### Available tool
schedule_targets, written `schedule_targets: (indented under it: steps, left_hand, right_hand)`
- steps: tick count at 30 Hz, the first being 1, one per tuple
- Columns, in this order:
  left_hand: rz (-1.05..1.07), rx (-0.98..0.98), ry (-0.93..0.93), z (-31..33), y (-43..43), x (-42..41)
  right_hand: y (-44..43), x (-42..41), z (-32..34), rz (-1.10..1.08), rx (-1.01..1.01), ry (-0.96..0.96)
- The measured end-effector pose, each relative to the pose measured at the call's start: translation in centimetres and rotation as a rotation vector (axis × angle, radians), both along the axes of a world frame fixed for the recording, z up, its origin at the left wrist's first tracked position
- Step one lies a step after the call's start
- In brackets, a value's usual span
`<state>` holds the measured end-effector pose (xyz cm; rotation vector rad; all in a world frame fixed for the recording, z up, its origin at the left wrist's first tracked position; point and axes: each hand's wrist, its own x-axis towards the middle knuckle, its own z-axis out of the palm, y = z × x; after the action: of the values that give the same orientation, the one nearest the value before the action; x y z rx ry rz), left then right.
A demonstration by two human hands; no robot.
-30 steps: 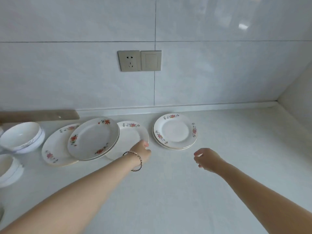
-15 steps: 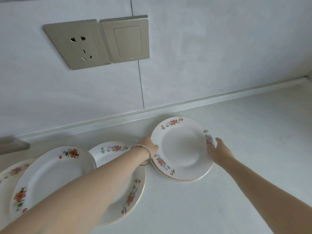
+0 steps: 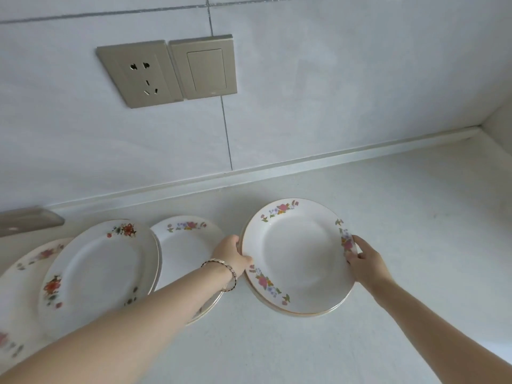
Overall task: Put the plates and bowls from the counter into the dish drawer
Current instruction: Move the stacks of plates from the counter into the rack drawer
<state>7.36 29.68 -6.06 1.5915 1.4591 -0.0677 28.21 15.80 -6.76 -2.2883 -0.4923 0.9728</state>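
A small stack of white plates with pink and purple flowers (image 3: 297,259) lies on the white counter (image 3: 415,231) right of centre. My left hand (image 3: 231,254) grips the stack's left rim, and my right hand (image 3: 365,261) grips its right rim, thumb on top. Left of the stack lies another floral plate (image 3: 184,245), partly under my left forearm. Further left a red-flowered plate (image 3: 97,270) overlaps a plate (image 3: 25,273) at the frame's left edge. No bowls or drawer are in view.
A tiled wall (image 3: 332,92) rises behind the counter, with a metal socket (image 3: 140,74) and switch (image 3: 205,67) above the plates. A side wall (image 3: 501,126) closes the counter at the far right. A grey ledge (image 3: 27,220) shows at the left.
Both hands reached forward from the bare counter and took hold of the plate stack's two rims. The view moved closer and shifted right, so the bowls left the frame.
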Motion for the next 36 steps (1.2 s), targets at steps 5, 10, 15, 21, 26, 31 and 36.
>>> schedule_targets:
  steps: [5,10,15,21,26,31,36]
  left_hand:
    - [0.104,-0.029,-0.102,3.5,-7.8,-3.0]
    - [0.198,-0.011,-0.175,6.4,-17.3,-7.2]
    - [0.429,-0.015,-0.244,9.1,-28.7,-13.1]
    - [0.637,-0.042,-0.248,11.1,-39.1,-22.6]
    - [0.802,-0.072,-0.251,11.1,-45.6,-31.3]
    - [0.905,-0.107,-0.291,10.7,-50.6,-39.8]
    - [0.954,-0.111,-0.266,9.2,-53.1,-50.3]
  right_hand:
    - [-6.7,-1.2,4.2,0.112,0.07,-0.017]
    - [-14.2,-3.8,7.6,0.246,0.145,-0.029]
    - [-21.5,-8.2,10.1,0.406,0.198,-0.014]
    - [-27.3,-16.4,11.7,0.586,0.177,0.055]
    - [-30.7,-24.9,11.7,0.704,0.146,0.122]
    - [-33.3,-34.4,11.0,0.773,0.1,0.209]
    - [-34.5,-45.0,8.7,0.781,0.062,0.262]
